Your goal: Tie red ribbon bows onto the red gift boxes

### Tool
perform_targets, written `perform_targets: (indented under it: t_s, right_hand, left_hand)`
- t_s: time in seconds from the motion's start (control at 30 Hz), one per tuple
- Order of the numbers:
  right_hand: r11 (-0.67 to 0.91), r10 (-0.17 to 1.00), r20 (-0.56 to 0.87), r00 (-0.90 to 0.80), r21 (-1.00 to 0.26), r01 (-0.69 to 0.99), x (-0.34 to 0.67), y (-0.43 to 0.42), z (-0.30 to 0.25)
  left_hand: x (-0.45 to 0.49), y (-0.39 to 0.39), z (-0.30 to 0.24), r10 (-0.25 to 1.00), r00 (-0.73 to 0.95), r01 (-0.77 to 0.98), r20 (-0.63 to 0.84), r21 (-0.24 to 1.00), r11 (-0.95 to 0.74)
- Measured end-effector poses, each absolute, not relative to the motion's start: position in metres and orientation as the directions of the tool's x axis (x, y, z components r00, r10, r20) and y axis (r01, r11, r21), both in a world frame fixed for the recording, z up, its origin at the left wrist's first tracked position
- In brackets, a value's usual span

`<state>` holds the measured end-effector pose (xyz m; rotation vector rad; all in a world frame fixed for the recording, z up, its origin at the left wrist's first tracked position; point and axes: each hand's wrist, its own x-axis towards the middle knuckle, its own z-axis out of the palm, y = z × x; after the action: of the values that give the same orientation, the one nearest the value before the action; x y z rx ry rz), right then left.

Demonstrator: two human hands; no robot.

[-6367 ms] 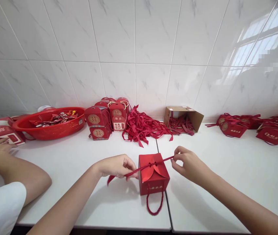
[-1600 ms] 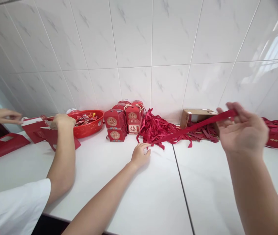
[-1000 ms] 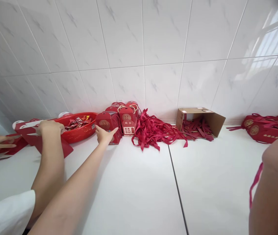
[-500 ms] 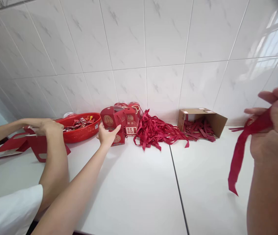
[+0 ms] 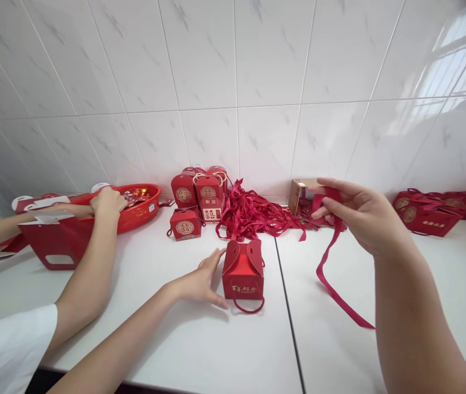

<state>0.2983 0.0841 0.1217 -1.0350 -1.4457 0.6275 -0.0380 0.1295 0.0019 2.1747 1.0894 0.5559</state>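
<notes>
A small red gift box (image 5: 242, 273) with gold lettering and a red cord handle stands on the white table in front of me. My left hand (image 5: 203, 280) is at the box's left side, fingers apart; whether the fingertips touch it I cannot tell. To the right, my right hand (image 5: 350, 210) pinches a red ribbon (image 5: 331, 284) that dangles in a curve toward the table. Behind the box lies a tangled heap of red ribbons (image 5: 246, 213). Several more red gift boxes (image 5: 185, 223) are stacked to its left, by the wall.
A co-worker's hand (image 5: 109, 201) reaches into a red plastic basket (image 5: 134, 219) of wrapped sweets. Beside it stands a red paper bag (image 5: 54, 241). A cardboard box (image 5: 298, 194) is partly behind my right hand. Tied red boxes (image 5: 427, 213) stand at the right.
My left hand has brought a gift box from the stack to the middle of the table. My right hand has moved left with the ribbon. The co-worker's hand has moved into the basket.
</notes>
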Motion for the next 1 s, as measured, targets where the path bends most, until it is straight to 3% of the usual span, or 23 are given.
perform_targets:
  t_s: [0.1, 0.2, 0.27, 0.33, 0.43, 0.5, 0.63, 0.77, 1.0]
  right_hand:
    - [0.419, 0.875, 0.319, -0.364, -0.875, 0.241, 0.287, 0.074, 0.127]
    - [0.406, 0.577, 0.085, -0.813, -0.893, 0.195, 0.267, 0.067, 0.126]
    - [0.410, 0.372, 0.008, -0.928, -0.899, 0.156, 0.253, 0.066, 0.123]
    - [0.414, 0.303, -0.014, -0.953, -0.899, 0.144, 0.242, 0.065, 0.119]
    - [0.441, 0.320, 0.004, -0.947, -0.886, 0.145, 0.236, 0.064, 0.116]
    - [0.480, 0.324, 0.026, -0.946, -0.866, 0.141, 0.237, 0.065, 0.116]
    - [0.552, 0.319, 0.064, -0.945, -0.823, 0.131, 0.240, 0.066, 0.120]
    - [0.564, 0.334, 0.081, -0.939, -0.815, 0.131, 0.241, 0.066, 0.122]
    - [0.540, 0.352, 0.086, -0.932, -0.832, 0.127, 0.255, 0.064, 0.127]
  left_hand:
    - [-0.031, 0.112, 0.029, 0.821, 0.522, 0.512, 0.231, 0.685, -0.518]
    - [-0.011, 0.077, 0.060, 0.724, 0.563, 0.353, 0.400, 0.675, -0.648]
    - [0.004, 0.053, 0.075, 0.677, 0.651, 0.307, 0.344, 0.696, -0.649]
    - [0.016, 0.035, 0.082, 0.702, 0.676, 0.288, 0.225, 0.796, -0.533]
    - [0.022, 0.028, 0.079, 0.747, 0.660, 0.193, 0.082, 0.942, -0.273]
    - [0.021, 0.032, 0.074, 0.761, 0.646, 0.143, 0.062, 0.969, -0.201]
    - [0.015, 0.041, 0.066, 0.818, 0.536, 0.226, 0.211, 0.897, -0.379]
    - [0.012, 0.040, 0.071, 0.784, 0.562, 0.333, 0.264, 0.795, -0.506]
    - [0.004, 0.035, 0.078, 0.775, 0.606, 0.200, 0.179, 0.909, -0.366]
